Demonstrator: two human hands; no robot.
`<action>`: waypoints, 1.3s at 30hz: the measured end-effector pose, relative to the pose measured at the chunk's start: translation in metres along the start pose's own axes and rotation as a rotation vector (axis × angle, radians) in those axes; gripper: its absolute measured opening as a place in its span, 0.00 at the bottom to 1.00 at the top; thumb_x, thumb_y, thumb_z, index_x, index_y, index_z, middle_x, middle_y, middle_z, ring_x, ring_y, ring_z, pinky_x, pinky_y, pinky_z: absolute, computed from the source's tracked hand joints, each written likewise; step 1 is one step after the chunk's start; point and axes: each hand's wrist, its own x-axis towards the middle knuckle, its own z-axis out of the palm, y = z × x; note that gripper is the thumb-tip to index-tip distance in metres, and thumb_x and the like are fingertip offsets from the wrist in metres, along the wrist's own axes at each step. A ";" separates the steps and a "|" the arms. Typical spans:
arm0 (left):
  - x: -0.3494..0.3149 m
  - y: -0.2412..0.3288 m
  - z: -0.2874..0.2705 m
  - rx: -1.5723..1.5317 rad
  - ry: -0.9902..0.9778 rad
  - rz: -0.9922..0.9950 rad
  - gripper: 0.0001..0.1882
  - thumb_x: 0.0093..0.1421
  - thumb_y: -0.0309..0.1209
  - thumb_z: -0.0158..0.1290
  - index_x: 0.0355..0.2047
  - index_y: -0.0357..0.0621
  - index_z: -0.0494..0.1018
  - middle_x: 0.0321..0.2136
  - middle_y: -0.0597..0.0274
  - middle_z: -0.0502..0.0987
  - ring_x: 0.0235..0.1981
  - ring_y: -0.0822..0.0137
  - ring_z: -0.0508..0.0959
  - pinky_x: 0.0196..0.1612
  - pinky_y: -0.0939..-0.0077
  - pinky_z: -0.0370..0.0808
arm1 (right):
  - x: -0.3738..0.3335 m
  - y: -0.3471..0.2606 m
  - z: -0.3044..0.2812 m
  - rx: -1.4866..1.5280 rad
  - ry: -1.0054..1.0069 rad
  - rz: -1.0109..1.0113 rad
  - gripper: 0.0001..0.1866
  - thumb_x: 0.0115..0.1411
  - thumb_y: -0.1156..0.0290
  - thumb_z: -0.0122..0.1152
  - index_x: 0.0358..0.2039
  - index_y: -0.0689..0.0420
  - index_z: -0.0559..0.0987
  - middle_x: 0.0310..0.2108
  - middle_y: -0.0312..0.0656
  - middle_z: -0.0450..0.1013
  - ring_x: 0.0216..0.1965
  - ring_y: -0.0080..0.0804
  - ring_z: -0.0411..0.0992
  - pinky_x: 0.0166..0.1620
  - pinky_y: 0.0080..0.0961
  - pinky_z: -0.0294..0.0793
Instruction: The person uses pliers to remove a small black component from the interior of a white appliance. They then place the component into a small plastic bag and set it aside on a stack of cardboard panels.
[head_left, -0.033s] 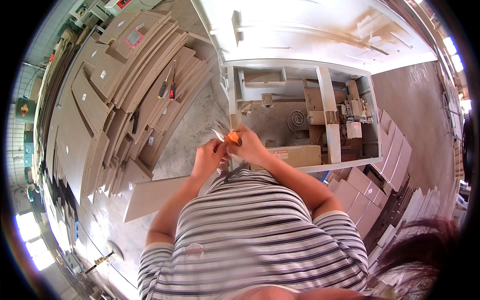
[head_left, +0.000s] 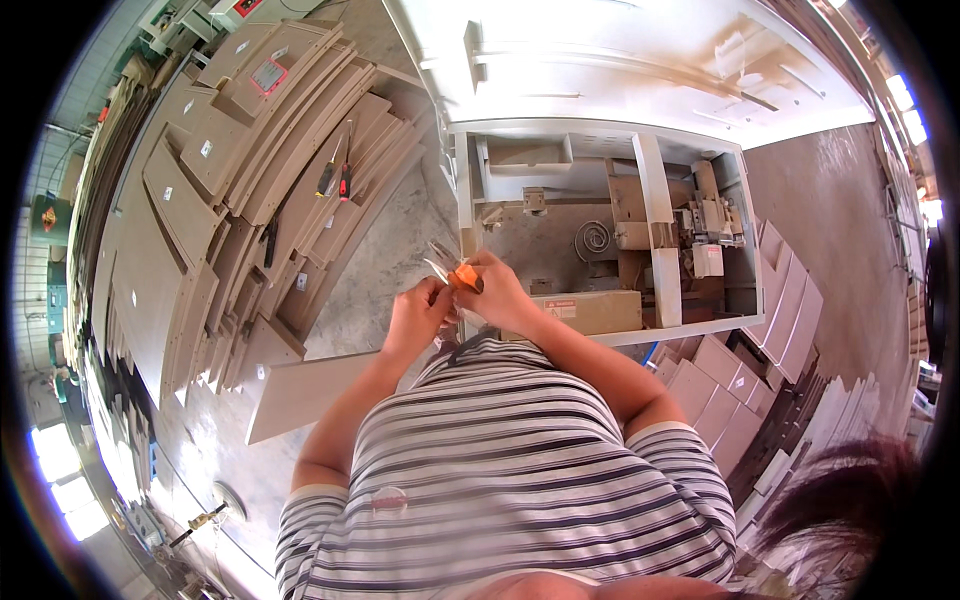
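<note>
Right hand (head_left: 497,290) clenched on orange-handled pliers (head_left: 452,270), left hand (head_left: 418,312) pinching something tiny, too small to tell, wooden boards (head_left: 215,190) beside

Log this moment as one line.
right hand: grips orange-handled tool | left hand: at tool | beyond: white machine frame

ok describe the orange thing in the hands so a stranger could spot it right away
Start at the white open-fronted cabinet at top centre and drop to its lower left corner, where the right hand and left hand meet above the striped shirt. The small orange-handled tool sits between them, the only bright orange among pale brown boards.
</note>
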 end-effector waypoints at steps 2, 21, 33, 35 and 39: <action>-0.002 0.004 0.000 0.130 0.026 0.027 0.08 0.65 0.27 0.50 0.33 0.34 0.73 0.23 0.59 0.79 0.24 0.70 0.81 0.29 0.78 0.77 | -0.001 0.002 0.005 -0.033 0.039 -0.022 0.11 0.48 0.68 0.64 0.33 0.59 0.81 0.40 0.45 0.72 0.40 0.46 0.73 0.44 0.35 0.72; -0.007 -0.041 -0.002 0.324 0.203 0.313 0.05 0.60 0.25 0.52 0.31 0.39 0.67 0.20 0.55 0.73 0.21 0.58 0.74 0.28 0.69 0.72 | -0.017 0.024 -0.042 -0.275 0.227 0.076 0.11 0.50 0.71 0.63 0.33 0.63 0.81 0.40 0.47 0.72 0.39 0.45 0.72 0.43 0.34 0.72; 0.005 -0.047 0.016 0.139 0.033 0.214 0.05 0.64 0.26 0.50 0.32 0.38 0.68 0.22 0.61 0.76 0.23 0.72 0.76 0.30 0.77 0.73 | -0.032 -0.048 -0.071 0.050 -0.010 0.325 0.18 0.56 0.62 0.65 0.34 0.66 0.76 0.24 0.45 0.73 0.24 0.31 0.72 0.30 0.30 0.71; 0.005 -0.046 0.018 0.141 0.012 0.224 0.05 0.64 0.26 0.50 0.32 0.38 0.68 0.22 0.61 0.75 0.23 0.72 0.76 0.30 0.77 0.73 | -0.023 -0.048 -0.063 -0.061 -0.095 0.280 0.18 0.56 0.60 0.63 0.32 0.64 0.76 0.21 0.50 0.73 0.23 0.38 0.73 0.31 0.34 0.70; 0.004 -0.046 0.019 0.173 0.025 0.258 0.05 0.64 0.26 0.50 0.32 0.38 0.68 0.22 0.61 0.75 0.23 0.73 0.75 0.30 0.77 0.72 | -0.015 -0.036 -0.055 0.047 -0.221 0.312 0.15 0.57 0.60 0.61 0.35 0.61 0.78 0.21 0.46 0.73 0.23 0.35 0.74 0.31 0.32 0.71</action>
